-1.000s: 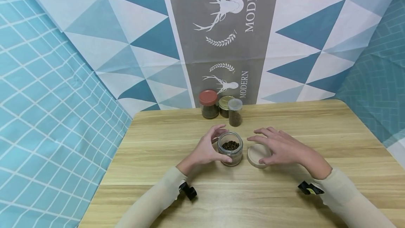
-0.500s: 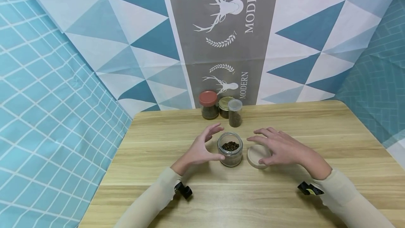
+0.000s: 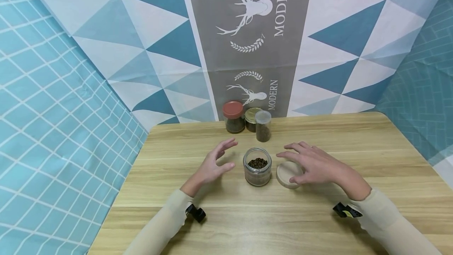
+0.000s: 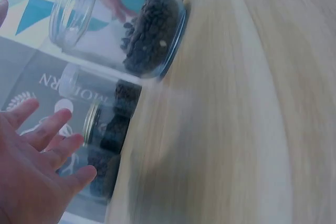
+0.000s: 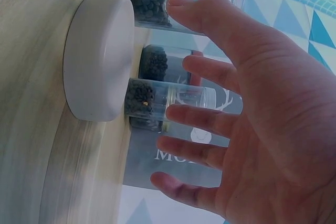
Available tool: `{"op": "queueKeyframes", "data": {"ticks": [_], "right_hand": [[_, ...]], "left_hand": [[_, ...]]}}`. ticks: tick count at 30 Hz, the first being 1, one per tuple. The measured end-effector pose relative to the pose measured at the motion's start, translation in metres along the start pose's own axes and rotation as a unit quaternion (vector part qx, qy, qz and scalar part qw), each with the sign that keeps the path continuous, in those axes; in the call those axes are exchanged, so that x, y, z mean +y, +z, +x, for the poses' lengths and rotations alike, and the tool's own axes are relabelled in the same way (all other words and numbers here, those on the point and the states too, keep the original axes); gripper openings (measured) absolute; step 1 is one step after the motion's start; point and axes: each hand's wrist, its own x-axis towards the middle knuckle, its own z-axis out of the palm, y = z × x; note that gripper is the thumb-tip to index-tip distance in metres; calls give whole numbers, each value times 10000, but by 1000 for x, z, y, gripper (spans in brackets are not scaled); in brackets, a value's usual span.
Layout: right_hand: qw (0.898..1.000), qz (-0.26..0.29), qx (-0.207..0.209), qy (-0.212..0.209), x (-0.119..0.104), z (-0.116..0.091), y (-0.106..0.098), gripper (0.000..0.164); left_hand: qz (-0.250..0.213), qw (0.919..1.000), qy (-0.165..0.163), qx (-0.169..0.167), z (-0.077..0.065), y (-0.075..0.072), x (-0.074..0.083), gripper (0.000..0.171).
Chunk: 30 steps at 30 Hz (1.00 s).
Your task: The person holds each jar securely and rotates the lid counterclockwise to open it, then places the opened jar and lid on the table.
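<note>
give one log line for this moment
left hand: empty, left of jar; right hand: empty, over lid; jar: uncapped, upright, dark pieces inside; lid: on table, right of jar

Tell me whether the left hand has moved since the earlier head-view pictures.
Yes. Judged against the red-lidded jar at the back, the left hand has moved leftward, away from the open jar, leaving a gap.

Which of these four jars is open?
The front jar is uncovered; the red-lidded jar, gold-lidded jar and clear-lidded jar behind are closed.
</note>
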Motion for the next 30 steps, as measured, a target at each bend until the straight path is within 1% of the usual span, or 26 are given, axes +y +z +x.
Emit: {"op": "queueKeyframes", "data": {"ticks": [3, 6, 8, 11, 16, 20, 23, 26, 28, 30], "right_hand": [[10000, -9, 8, -13, 0, 0, 1, 81], [10000, -3, 23, -24, 0, 0, 0, 81], [10000, 17, 30, -16, 0, 0, 0, 81], [10000, 54, 39, -28, -1, 1, -1, 81], [10000, 66, 20, -30, -1, 2, -1, 80], [10000, 41, 10, -26, -1, 1, 0, 80], [10000, 29, 10, -18, -1, 1, 0, 80], [10000, 30, 7, -14, 0, 1, 1, 80], [10000, 29, 6, -13, 0, 1, 1, 80], [10000, 29, 4, -14, 1, 1, 1, 80]], "left_hand": [[302, 9995, 53, 84, -2, -3, -1, 74], [723, 9972, 41, 176, -3, -4, -2, 72], [1037, 9944, 3, 217, -3, -5, -2, 73], [1514, 9880, -92, 295, -4, -5, -2, 72], [2318, 9716, -119, 455, -5, -8, -2, 72], [2851, 9568, -21, 565, -4, -11, -3, 75], [3302, 9416, -6, 656, -4, -12, -6, 77], [3642, 9285, -116, 721, -3, -14, -7, 78], [3747, 9239, -212, 745, -3, -14, -7, 78], [3774, 9225, -293, 759, -3, -15, -6, 77]]}}
